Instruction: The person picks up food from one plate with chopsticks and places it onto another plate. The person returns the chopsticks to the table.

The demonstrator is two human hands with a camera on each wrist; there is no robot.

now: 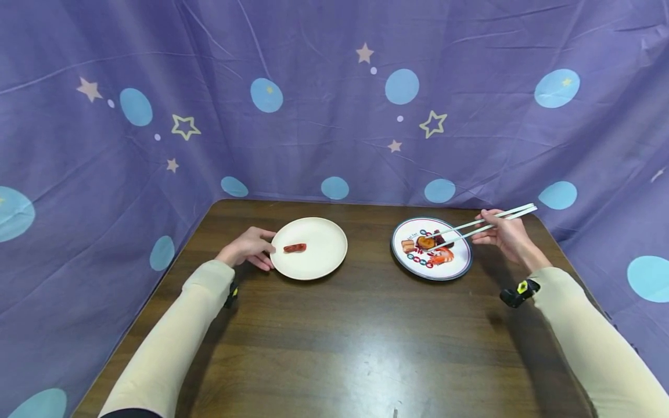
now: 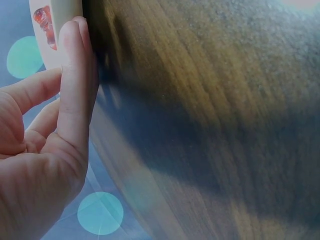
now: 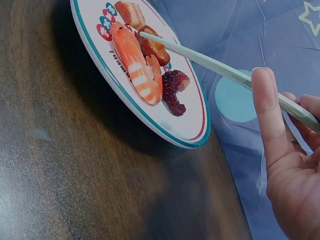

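My left hand (image 1: 252,248) holds the near-left rim of a cream plate (image 1: 321,261), fingertips at its edge. On that plate lies a small glossy red-brown piece of food (image 1: 295,248). In my right hand (image 1: 504,234) is a pair of pale green chopsticks (image 3: 210,62), slanting down to the left over a white plate (image 1: 413,270) with a blue-green rim. Their tips are at a round golden-brown piece of food (image 3: 153,51). Around it lie an orange shrimp (image 3: 134,65), a dark red curled tentacle piece (image 3: 173,92) and a pale layered chunk (image 3: 130,14).
Both plates stand on a brown wooden table (image 1: 334,325), with bare wood between them. A purple curtain (image 1: 334,145) with stars and blue dots hangs behind and at both sides. A black wrist mount (image 1: 519,293) sits at the right sleeve.
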